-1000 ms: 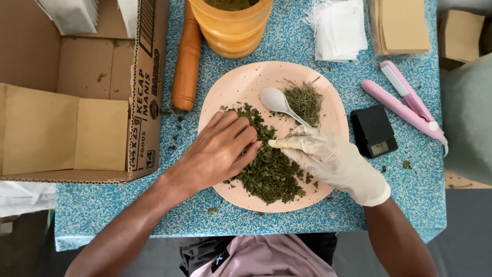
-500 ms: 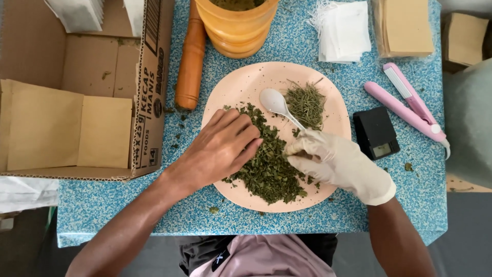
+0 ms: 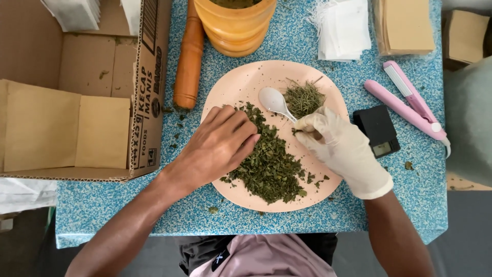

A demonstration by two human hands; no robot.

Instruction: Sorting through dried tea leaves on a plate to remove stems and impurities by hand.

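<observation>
The gloved right hand (image 3: 344, 146) has moved up from the pile of dried leaves (image 3: 266, 164) toward two o'clock on the plate (image 3: 246, 82), and now closes its fingers on the white spoon (image 3: 274, 99) handle beside the needle-like herbs (image 3: 303, 98). The bare left hand (image 3: 218, 146) stays at nine o'clock, fingers curled and pressed into the leaves, gripping nothing that I can make out.

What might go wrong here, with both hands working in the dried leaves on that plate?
The leaf pile reaches close to the pink plate's near rim, and flakes already lie on the blue table; the bare left hand pressing in could push more over. The gloved right hand is at the white spoon, whose bowl sits beside the needle-like herb heap, so the two herbs might get mixed. A swinging elbow could perhaps knock the small black scale.
</observation>
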